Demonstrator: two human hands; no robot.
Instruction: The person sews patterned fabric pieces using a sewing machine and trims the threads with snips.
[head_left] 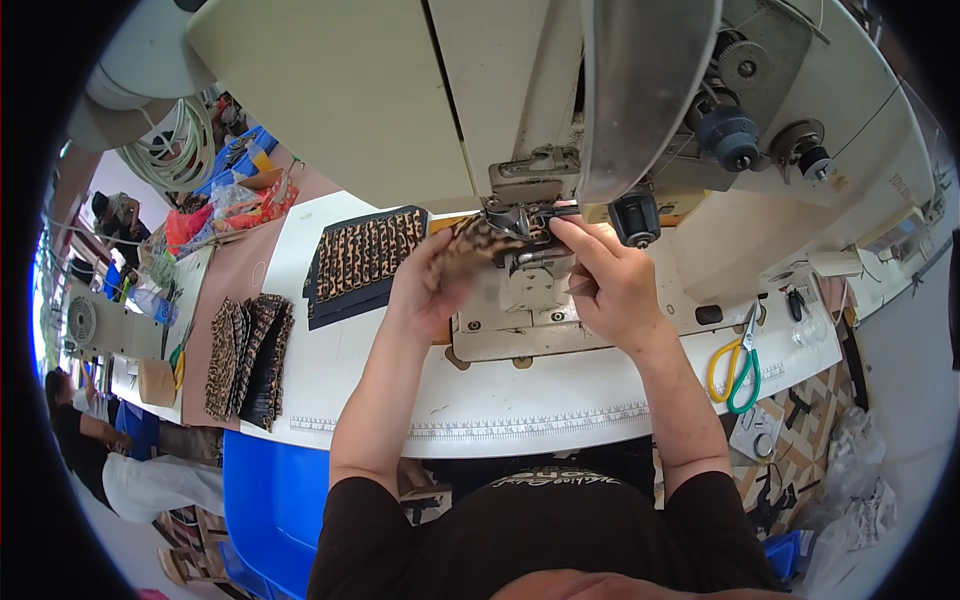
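Note:
A leopard-print fabric piece (pixel 470 247) lies under the presser foot (pixel 520 222) of a large cream sewing machine (pixel 350 80). My left hand (pixel 425 285) grips its left end, fingers wrapped round it and partly blurred. On the other side, my right hand (pixel 612 283) is closed at the right edge of the piece, its index finger stretched toward the foot and the other fingers curled under. What the right fingertips pinch is partly hidden. Left of the machine bed lies a stack of leopard-print pieces on dark backing (pixel 368 260).
More leopard-print strips (pixel 248 358) lie at the table's left edge, above a blue bin (pixel 275 500). Yellow-and-green-handled scissors (pixel 738 365) rest at the right. A ruler strip (pixel 520 422) runs along the front edge. Another person (pixel 90 440) is at the far left.

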